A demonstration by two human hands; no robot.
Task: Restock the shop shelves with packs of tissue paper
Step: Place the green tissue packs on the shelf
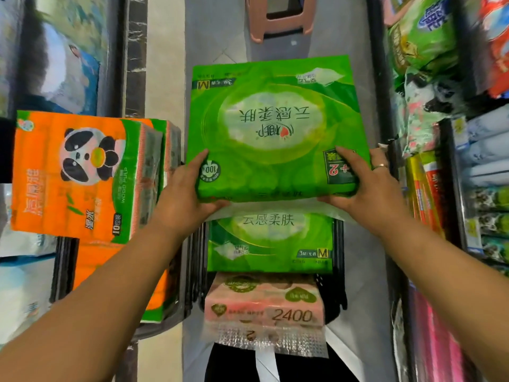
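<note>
I hold a large green tissue pack (275, 125) flat in front of me, above the aisle floor. My left hand (187, 194) grips its near left corner, thumb on top. My right hand (369, 188), with a ring on one finger, grips the near right corner the same way. Right below it lies a second green tissue pack (271, 244), and under that a pink tissue pack (264, 307) marked 2400, both stacked close to my body.
An orange panda-print tissue pack (80, 175) sits on the left shelf, with another orange pack (110, 271) below it. The right shelf (451, 188) holds mixed packaged goods. A pink plastic stool (278, 20) stands on the grey floor farther down the narrow aisle.
</note>
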